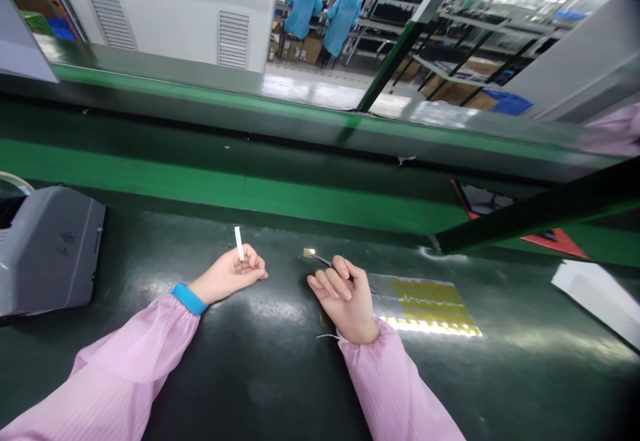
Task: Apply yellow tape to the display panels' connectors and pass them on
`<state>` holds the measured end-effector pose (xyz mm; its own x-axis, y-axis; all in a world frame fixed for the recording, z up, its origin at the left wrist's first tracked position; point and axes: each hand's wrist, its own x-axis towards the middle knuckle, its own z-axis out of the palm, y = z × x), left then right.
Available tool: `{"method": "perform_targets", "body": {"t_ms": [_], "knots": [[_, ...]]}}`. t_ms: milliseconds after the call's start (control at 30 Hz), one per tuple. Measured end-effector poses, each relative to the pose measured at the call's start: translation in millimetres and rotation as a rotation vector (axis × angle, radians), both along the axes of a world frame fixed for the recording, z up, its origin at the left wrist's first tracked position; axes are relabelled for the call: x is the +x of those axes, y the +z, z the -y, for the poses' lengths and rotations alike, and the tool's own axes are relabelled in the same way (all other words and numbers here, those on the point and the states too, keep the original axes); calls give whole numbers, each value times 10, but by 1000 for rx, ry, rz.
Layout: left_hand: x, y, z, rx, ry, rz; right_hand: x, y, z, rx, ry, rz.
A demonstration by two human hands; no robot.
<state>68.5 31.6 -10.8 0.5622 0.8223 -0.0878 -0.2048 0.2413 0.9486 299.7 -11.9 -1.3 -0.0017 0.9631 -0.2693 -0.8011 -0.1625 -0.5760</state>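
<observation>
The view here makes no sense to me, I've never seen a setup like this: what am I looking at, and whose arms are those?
There is no machine arm here. One camera, worn on a person's head, looks forward and down, so the pink sleeves reach in from the bottom edge. The left hand, with a blue band at the wrist, holds a narrow white strip. The right hand holds a dark, thin tool with a small yellowish piece at its tip.

On the dark green table, a clear sheet with yellow patches lies beside and partly behind the right hand. A grey device stands at the far left, and something white and flat lies at the right. Beyond, two people in blue gowns are near shelves.
</observation>
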Motion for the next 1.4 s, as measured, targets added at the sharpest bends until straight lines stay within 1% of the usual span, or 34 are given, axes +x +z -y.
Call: {"method": "perform_targets", "body": {"t_ms": [533,1400], "knots": [[4,-16,-4,18,13,-18,-2,-11,1,-17,-5,-12],[-5,-6,-5,20,-6,-18,27,-34,1,-3,12,47]]}}
